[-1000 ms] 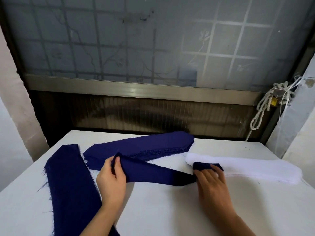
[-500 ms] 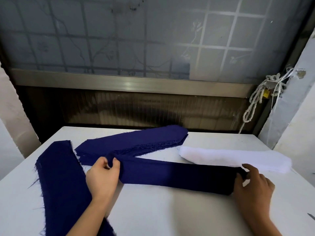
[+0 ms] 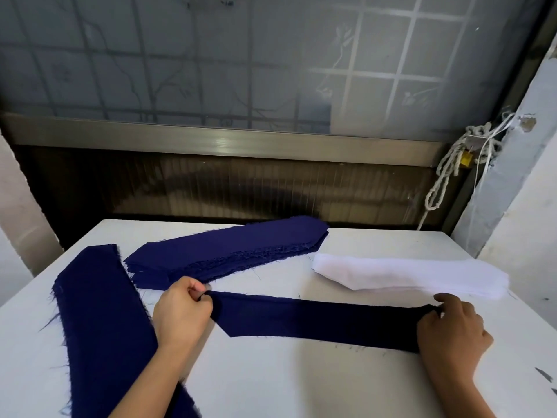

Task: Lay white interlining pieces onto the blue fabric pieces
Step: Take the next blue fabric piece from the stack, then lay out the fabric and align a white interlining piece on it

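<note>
Holding blue strip [image 3: 316, 322] flat on table [image 3: 286, 384].
Pinching ends with left hand [image 3: 180, 315], right hand [image 3: 452, 330]; near white stack [image 3: 407, 274].

The long blue pile [image 3: 99, 321] runs off the bottom edge.

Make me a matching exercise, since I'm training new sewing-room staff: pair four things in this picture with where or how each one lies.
Things:
1. white interlining stack
2. single blue strip
3. frayed blue stack
4. rope

Places or states:
A. pinched at both ends by the left hand and right hand, flat on the table
B. hanging beside the wall at far right
C. on the table's right side, just beyond the right hand
D. far middle of the table, beyond the left hand

Pairs: 1-C, 2-A, 3-D, 4-B.
</note>
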Demonstrator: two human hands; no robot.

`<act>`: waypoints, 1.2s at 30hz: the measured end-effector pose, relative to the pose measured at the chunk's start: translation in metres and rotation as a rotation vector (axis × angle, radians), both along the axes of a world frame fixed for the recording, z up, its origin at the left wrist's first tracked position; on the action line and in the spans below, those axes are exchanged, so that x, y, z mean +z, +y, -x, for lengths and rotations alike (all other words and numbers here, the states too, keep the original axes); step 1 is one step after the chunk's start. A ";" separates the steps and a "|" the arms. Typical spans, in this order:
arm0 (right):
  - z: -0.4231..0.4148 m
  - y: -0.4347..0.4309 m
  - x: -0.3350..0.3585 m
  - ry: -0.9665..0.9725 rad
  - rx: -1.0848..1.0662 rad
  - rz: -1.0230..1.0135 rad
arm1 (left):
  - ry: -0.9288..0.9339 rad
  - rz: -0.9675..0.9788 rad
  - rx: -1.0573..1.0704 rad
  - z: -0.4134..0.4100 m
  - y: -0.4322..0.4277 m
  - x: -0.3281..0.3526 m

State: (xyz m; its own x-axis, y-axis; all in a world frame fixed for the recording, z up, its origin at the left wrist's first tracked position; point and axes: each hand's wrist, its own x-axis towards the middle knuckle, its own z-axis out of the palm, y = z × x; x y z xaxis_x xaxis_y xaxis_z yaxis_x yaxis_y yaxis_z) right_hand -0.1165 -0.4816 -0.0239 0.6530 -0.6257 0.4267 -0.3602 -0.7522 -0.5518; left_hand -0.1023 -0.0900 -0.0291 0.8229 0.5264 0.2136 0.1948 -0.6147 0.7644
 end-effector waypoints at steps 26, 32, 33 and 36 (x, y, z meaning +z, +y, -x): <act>-0.087 0.069 0.007 0.122 0.597 0.177 | 0.067 -0.124 -0.052 -0.004 0.002 -0.004; -0.091 0.074 0.010 0.205 0.504 0.204 | 0.069 -0.126 -0.049 -0.005 0.001 -0.003; -0.091 0.075 0.010 0.220 0.490 0.214 | 0.071 -0.122 -0.048 -0.005 0.001 -0.003; -0.090 0.077 0.007 0.223 0.443 0.208 | 0.068 -0.109 -0.043 -0.004 0.002 -0.003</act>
State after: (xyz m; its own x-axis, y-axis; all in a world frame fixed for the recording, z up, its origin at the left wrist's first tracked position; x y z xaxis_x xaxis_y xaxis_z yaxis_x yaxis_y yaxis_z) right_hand -0.0266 -0.4045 -0.0168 0.9244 -0.1863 0.3328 -0.0746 -0.9441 -0.3212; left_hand -0.0986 -0.0884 -0.0325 0.8587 0.4670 0.2110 0.2154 -0.7026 0.6782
